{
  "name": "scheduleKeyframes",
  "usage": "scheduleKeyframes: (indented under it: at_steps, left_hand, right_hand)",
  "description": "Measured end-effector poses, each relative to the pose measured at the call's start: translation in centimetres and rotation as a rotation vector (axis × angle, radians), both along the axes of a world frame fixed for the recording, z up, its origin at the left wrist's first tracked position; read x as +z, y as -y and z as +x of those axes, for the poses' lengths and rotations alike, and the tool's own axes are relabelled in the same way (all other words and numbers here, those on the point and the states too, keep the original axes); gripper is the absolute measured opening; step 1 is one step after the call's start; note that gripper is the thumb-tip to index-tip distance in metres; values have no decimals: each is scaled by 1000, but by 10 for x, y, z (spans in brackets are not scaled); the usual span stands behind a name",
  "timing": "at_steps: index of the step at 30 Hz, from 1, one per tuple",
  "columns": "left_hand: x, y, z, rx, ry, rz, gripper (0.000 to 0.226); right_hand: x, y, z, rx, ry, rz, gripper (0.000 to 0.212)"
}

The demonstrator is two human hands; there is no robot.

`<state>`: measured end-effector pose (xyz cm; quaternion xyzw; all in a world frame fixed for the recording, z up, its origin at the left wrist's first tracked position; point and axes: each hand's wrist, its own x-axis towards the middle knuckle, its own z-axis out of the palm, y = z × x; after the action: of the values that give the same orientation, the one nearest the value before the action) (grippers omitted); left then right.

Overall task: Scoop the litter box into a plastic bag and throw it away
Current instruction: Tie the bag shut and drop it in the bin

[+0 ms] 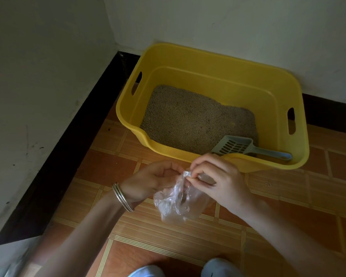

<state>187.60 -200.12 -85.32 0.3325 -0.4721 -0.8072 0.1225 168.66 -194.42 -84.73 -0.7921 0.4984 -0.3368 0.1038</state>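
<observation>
Our shoes (220,266) sit at the bottom edge of the head view, on the tiled floor (288,216). Just above them we hold the plastic bag (176,202). Our left hand (154,176), with bangles (122,196) at the wrist, and our right hand (214,174) both pinch its crumpled top edge. The fingertips are close together, as if working the mouth apart. The bag hangs below the grip, clear and limp, and we see nothing in it.

Beyond the grip stands the yellow litter box (228,84), its near rim just past our right knuckles. The litter (188,120) lies fairly level inside. Beyond and to the right of the grip, the grey scoop (238,146) rests in the box with its handle toward the corner and no hand on it.

We judge the task barely begun. The bag is not yet opened, and scooping, filling and throwing away are all left to do.
</observation>
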Motion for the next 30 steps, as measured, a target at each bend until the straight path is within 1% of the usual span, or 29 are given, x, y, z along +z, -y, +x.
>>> scheduleKeyframes:
  at_steps: [2, 4, 6, 10, 12, 15, 17, 20, 23, 24, 26, 27, 29, 30]
  left_hand:
    - [2, -1, 1, -18, 15, 42, 35]
    - [3, -2, 1, 8, 50, 32, 28]
    - [6, -3, -1, 93, 74, 3, 22]
    - [11, -7, 2, 302, 66, -2, 11]
    - [14, -9, 5, 333, 63, -40, 11]
    - [16, -13, 7, 382, 100, -157, 12]
    - [12, -13, 8, 455, 162, -262, 9]
    - [-3, -12, 15, 523, 271, -393, 19]
    - [-25, -10, 28, 535, 438, -510, 23]
    - [-33, -9, 33, 546, 490, -535, 24]
    - [-49, -6, 43, 565, 601, -581, 25]
    - [-56, -6, 47, 563, 653, -599, 24]
    - [-66, -7, 50, 549, 713, -623, 17]
    - [-69, -7, 49, 551, 713, -624, 16]
  right_hand:
    - [1, 0, 0, 9, 39, 4, 10]
    - [1, 0, 0, 7, 48, 5, 10]
    - [1, -1, -1, -25, 56, 20, 13]
    - [4, -7, -2, -114, 112, 64, 20]
    - [4, -12, 0, -146, 150, 103, 23]
    - [0, -20, -1, -201, 238, 190, 23]
    - [-3, -25, -6, -232, 313, 240, 22]
    - [-9, -35, -11, -255, 382, 311, 20]
    - [-21, -48, -17, -274, 404, 423, 8]
    - [-25, -53, -20, -288, 432, 469, 8]
    - [-32, -61, -29, -348, 449, 543, 22]
    - [-35, -64, -34, -382, 433, 573, 25]
    - [-38, -67, -38, -419, 397, 615, 23]
    - [-38, -66, -38, -424, 390, 628, 18]
